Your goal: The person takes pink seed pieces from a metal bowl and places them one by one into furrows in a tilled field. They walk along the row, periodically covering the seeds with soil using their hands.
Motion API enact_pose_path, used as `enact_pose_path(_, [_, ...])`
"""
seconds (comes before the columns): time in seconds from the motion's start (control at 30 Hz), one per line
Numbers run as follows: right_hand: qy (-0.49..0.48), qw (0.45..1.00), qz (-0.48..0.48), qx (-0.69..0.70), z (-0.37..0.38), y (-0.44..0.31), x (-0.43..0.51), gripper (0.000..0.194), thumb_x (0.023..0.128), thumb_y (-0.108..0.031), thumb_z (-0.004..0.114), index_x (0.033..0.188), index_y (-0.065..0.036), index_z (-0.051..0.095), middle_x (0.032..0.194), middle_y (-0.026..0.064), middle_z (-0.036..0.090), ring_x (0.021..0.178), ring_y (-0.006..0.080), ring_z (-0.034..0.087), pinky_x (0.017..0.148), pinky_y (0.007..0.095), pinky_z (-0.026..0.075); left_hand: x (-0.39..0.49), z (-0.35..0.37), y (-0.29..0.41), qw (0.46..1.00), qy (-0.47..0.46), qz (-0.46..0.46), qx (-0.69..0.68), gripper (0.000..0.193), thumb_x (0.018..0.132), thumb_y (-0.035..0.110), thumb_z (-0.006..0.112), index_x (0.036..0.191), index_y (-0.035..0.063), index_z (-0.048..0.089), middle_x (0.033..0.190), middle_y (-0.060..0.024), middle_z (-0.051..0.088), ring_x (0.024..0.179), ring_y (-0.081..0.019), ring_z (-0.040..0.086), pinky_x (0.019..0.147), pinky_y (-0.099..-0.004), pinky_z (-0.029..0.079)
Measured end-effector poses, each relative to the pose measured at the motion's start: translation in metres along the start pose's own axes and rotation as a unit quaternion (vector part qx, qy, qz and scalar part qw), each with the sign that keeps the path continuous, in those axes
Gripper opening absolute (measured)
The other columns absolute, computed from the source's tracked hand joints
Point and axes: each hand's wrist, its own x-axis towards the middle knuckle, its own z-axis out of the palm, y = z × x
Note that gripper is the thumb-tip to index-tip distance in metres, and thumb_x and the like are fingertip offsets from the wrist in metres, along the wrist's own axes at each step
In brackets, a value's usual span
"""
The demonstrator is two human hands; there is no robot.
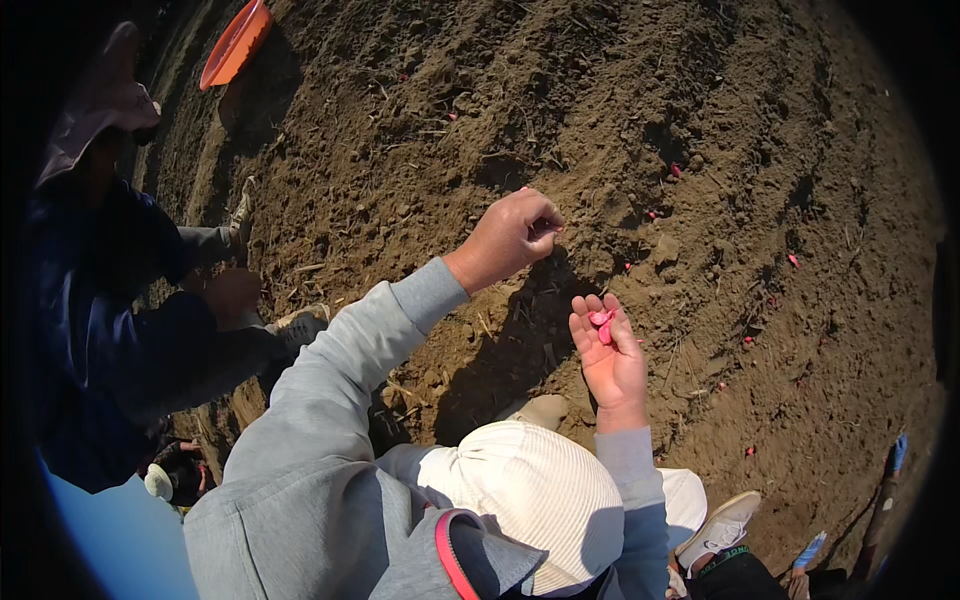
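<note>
My left hand [514, 234] reaches out over loose brown soil [420, 172], palm down, its fingers curled together. Specks of pink show at its fingertips and along its upper edge; most of what it grips is hidden. Lower and to the right, my right hand [611, 360] is turned palm up with fingers cupped. A few bright pink clove-shaped seed pieces [604, 330] lie in it, partly under the thumb. More pink pieces dot the soil to the right, among them one [793, 260] on the surface and another [676, 170] in a shallow hollow.
An orange plastic basin [238, 43] stands at upper left. A person in a dark jacket [97, 322] crouches at left. A white shoe [724, 523] and a striped glove [810, 550] belong to people at lower right. A white cap [536, 499] covers the lower middle.
</note>
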Motion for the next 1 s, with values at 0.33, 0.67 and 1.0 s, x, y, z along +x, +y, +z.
enact_pose_path(0.33, [-0.005, 1.0, -0.007, 0.015, -0.004, -0.016, 0.0, 0.012, 0.094, -0.006, 0.053, 0.104, -0.003, 0.058, 0.109, 0.016, 0.062, 0.111, 0.0327, 0.059, 0.088, 0.038, 0.057, 0.111, 0.007, -0.099, 0.986, 0.016, -0.032, 0.16, 0.012, 0.078, 0.011, 0.067, 0.086, 0.0033, 0.067, 0.08, -0.0128, 0.062, 0.082, -0.0288, 0.063, 0.074, -0.0384, 0.051])
enact_pose_path(0.67, [0.036, 0.998, -0.043, 0.042, 0.001, -0.034, 0.005, 0.011, 0.092, -0.007, 0.058, 0.103, -0.004, 0.057, 0.101, 0.0108, 0.063, 0.104, 0.0288, 0.062, 0.087, 0.0372, 0.057, 0.079, 0.021, -0.04, 0.991, 0.078, 0.02, 0.106, 0.018, 0.078, 0.005, 0.066, 0.096, 0.0052, 0.064, 0.089, -0.0105, 0.058, 0.084, -0.0286, 0.06, 0.073, -0.0359, 0.051])
enact_pose_path(1.0, [0.157, 0.986, -0.045, -0.042, 0.001, -0.021, 0.005, 0.02, 0.095, -0.013, 0.056, 0.112, -0.004, 0.057, 0.113, 0.0091, 0.061, 0.105, 0.0198, 0.06, 0.095, 0.0363, 0.05, -0.003, 0.06, 0.069, 0.944, -0.212, 0.208, 0.142, 0.023, 0.072, 0.018, 0.07, 0.081, 0.0026, 0.055, 0.08, -0.0097, 0.05, 0.077, -0.027, 0.056, 0.06, -0.0377, 0.05])
